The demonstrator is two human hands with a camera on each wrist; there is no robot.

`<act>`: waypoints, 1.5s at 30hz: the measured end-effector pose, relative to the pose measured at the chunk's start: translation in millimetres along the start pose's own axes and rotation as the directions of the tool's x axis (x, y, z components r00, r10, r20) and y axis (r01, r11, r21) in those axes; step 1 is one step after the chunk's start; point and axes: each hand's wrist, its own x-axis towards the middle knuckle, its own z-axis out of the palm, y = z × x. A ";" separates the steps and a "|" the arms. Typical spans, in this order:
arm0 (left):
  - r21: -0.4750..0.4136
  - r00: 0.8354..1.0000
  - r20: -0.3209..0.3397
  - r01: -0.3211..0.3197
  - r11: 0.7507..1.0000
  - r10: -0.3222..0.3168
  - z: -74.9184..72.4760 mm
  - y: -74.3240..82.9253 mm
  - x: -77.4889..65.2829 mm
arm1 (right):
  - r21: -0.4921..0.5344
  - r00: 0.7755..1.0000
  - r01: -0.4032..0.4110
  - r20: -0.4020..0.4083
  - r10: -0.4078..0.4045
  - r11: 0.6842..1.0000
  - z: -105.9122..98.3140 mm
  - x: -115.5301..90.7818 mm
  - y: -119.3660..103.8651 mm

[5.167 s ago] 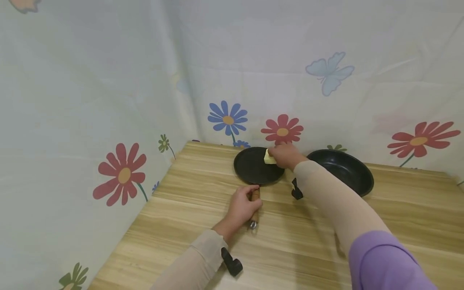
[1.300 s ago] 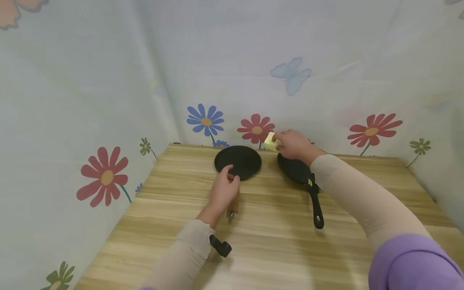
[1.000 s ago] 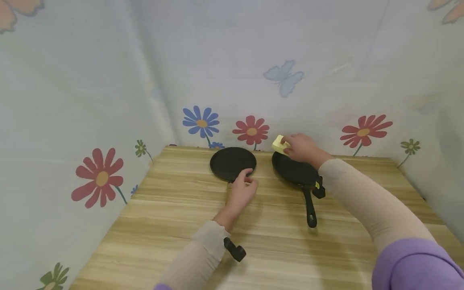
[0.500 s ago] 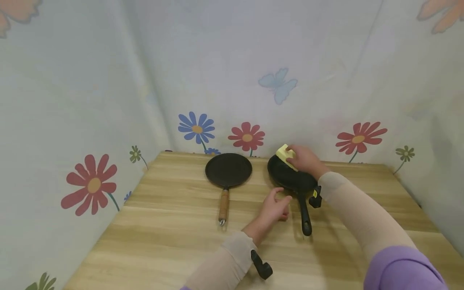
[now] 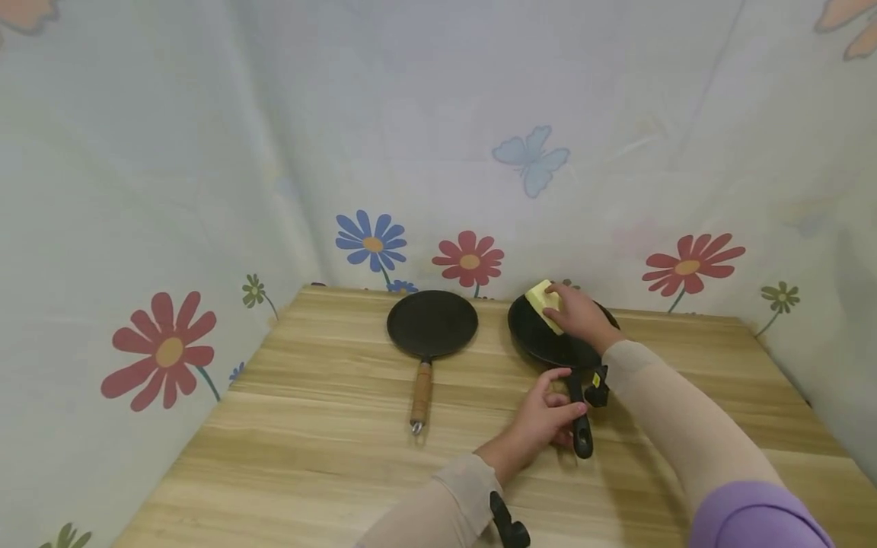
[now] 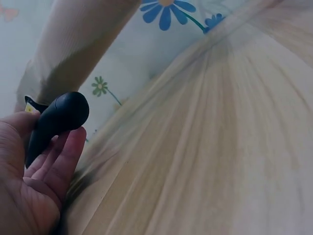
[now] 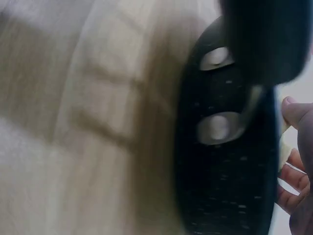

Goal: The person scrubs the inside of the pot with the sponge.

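Note:
My right hand (image 5: 578, 313) pinches a pale yellow sponge (image 5: 541, 303) against the inside of a deep black frying pan (image 5: 530, 335). My left hand (image 5: 541, 418) grips that pan's black handle (image 5: 582, 438), thumb on top. In the left wrist view the handle (image 6: 71, 112) sits between the thumb and curled fingers (image 6: 68, 156). The right wrist view shows the frying pan's outer wall (image 7: 220, 181) with two rivets, the sponge (image 7: 284, 154) mostly hidden behind it, and my right hand (image 7: 301, 186) at the edge.
Left of the frying pan, a flat black griddle pan (image 5: 432, 323) with a wooden handle (image 5: 422, 392) lies on the wood-grain table (image 5: 294, 441). A flower-printed curtain (image 5: 397, 114) closes off the back and sides. Both wrists wear black cameras.
The sponge went from the griddle pan to the frying pan in my right hand, lowering into it. My left hand left the griddle pan's handle and moved right to grip the frying pan's handle.

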 end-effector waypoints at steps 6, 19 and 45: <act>-0.003 0.999 0.019 0.034 0.999 -0.034 -2.1 0.4 2.8 | -0.008 0.999 -0.038 -0.031 0.038 0.999 12.7 2.5 2.7; -0.019 0.996 0.085 0.033 0.999 -0.031 -7.7 -0.3 1.0 | -0.003 0.994 -0.025 -0.104 0.025 1.000 29.0 3.1 1.0; -0.037 0.991 0.122 0.068 0.997 -0.063 -9.6 -1.4 6.3 | -0.016 0.989 0.115 0.092 -0.114 0.993 23.3 1.0 -14.1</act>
